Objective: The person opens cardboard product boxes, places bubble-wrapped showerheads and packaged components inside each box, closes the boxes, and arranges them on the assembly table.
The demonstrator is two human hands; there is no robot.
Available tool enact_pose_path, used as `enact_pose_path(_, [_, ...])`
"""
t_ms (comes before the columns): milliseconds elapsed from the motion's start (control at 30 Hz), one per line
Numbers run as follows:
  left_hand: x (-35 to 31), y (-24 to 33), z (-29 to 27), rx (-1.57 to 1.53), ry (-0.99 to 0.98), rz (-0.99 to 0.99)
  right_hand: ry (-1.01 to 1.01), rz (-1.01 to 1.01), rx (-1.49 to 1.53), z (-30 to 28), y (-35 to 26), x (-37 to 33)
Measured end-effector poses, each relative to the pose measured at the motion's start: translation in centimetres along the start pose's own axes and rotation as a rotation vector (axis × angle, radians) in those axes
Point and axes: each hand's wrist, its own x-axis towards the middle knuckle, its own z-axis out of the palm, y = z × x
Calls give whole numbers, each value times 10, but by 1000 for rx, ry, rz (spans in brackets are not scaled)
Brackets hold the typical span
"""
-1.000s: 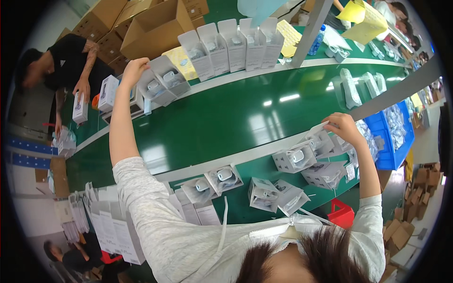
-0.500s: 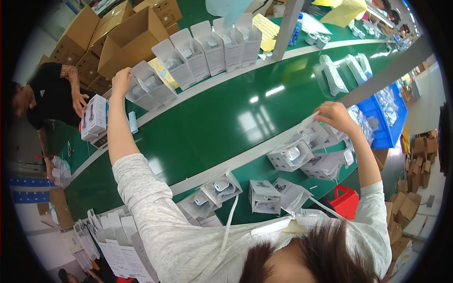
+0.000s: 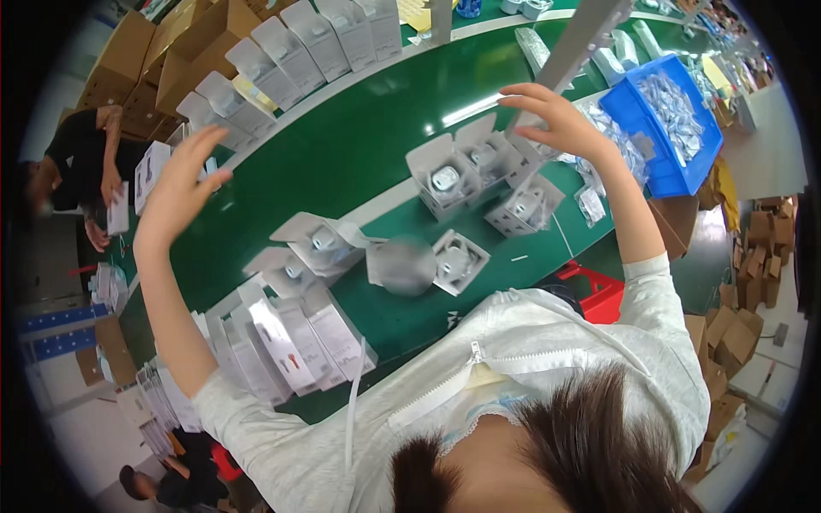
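Two open white cartons point(image 3: 442, 203) are standing side by side nearest the right hand point(image 3: 556, 120), at the near rail point(image 3: 385, 203), flaps raised, each showing a white device in clear plastic. The right hand is hovering up and to the right of them, fingers spread, gripping nothing that shows; whether a fingertip is brushing a flap, I cannot tell. The left hand point(image 3: 181, 179) is hanging open and loose, looking free of any load, its fingertips lining up with a pair of flap-up cartons point(image 3: 244, 111) at the far edge; contact there is unclear.

Between the hands the green belt point(image 3: 342, 154) is lying bare, leaving a wide lane for moving from far edge to near rail. On the near side, another open carton point(image 3: 526, 209) is sitting close to the first two, while a filled carton point(image 3: 460, 263) is standing beside a blurred one. Farther left, two more are leaning together by a crowded row of tall cartons point(image 3: 312, 342), narrowing the room there. A blue bin point(image 3: 676, 175) is standing to the right, and a slanting grey post point(image 3: 577, 43) is limiting space just beyond the right fingers. Beyond the far edge, a row of open cartons point(image 3: 316, 43) is standing close together, and at far left a co-worker point(image 3: 81, 162) is handling a white box
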Motion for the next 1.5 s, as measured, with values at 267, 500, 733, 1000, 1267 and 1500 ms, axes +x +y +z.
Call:
enact_pose_path(267, [-71,197,55,-339,249,-25,544,848,815,24,37,-143])
enact_pose_path(500, [-19,348,235,-331,1008,-195,313,1083,1293,121,78,-157])
enact_pose_path(733, [44,387,361,278,595,-120,81,854,1641,184,69,-169])
enact_pose_path(1000, [18,337,364,395,586,47,191,926,1724,195,24,-156])
enact_pose_path(1267, [10,360,329,111,383,-298,330,888,1806,242,-5,-135])
enact_pose_path(1500, [-6,367,275,-230,515,-217,293,995,1884,260,-20,-124])
